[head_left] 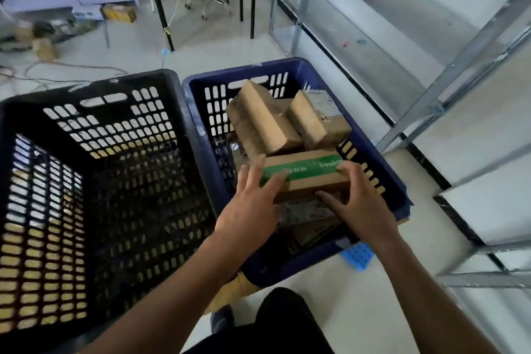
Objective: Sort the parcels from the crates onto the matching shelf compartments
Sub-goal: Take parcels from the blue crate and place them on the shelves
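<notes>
Cardboard parcel (pixel 304 178) w/ green tape sits centre-frame in blue crate (pixel 198 112), atop other boxes (pixel 264 123). R hand (pixel 362 210) grips its right end, thumb on near face; L hand (pixel 253 204) presses flat-fingered on left end. Pickup step. Next, I reckon: lift clear, check label, carry to shelf (pixel 474 129) at frame right.

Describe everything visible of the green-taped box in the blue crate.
The green-taped box is a brown cardboard parcel, sealed along its top by a green tape strip with white print. It lies roughly level atop other parcels at the near end of the blue crate. The left hand presses its left end; the right hand grips its right end.
</notes>
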The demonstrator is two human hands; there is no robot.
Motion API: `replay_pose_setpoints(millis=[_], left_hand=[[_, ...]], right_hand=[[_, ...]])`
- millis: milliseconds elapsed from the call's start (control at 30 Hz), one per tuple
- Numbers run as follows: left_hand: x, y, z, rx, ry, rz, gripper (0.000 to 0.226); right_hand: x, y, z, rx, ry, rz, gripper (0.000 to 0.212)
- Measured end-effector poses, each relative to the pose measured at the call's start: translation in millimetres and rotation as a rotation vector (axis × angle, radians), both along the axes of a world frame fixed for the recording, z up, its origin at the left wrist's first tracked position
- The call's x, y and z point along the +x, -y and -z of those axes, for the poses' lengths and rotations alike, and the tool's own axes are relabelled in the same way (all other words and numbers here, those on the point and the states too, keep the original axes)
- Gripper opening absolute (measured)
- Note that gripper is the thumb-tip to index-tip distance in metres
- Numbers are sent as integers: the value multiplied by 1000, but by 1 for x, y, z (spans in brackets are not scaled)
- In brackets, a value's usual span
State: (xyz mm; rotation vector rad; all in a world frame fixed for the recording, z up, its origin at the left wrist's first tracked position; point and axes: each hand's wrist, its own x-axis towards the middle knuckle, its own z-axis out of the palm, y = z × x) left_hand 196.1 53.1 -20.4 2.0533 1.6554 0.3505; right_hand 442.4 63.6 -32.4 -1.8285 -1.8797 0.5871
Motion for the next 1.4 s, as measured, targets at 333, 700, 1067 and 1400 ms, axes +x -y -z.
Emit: replay_pose_setpoints(millis=[333,700,1067,1400], left_hand=[[1,-2,-4,1,219,-149,84],[-25,3,-29,25,955,-28,97],[-12,35,-52,-70,1240,53,120],[63,127,-73,-349,1233,248,115]], right_hand=[[2,0,-2,17,87,1,89],[-13,35,-39,214,-348,282,70],[-38,97,-73,134,-858,370,37],[15,244,-87,145,-821,506,41]])
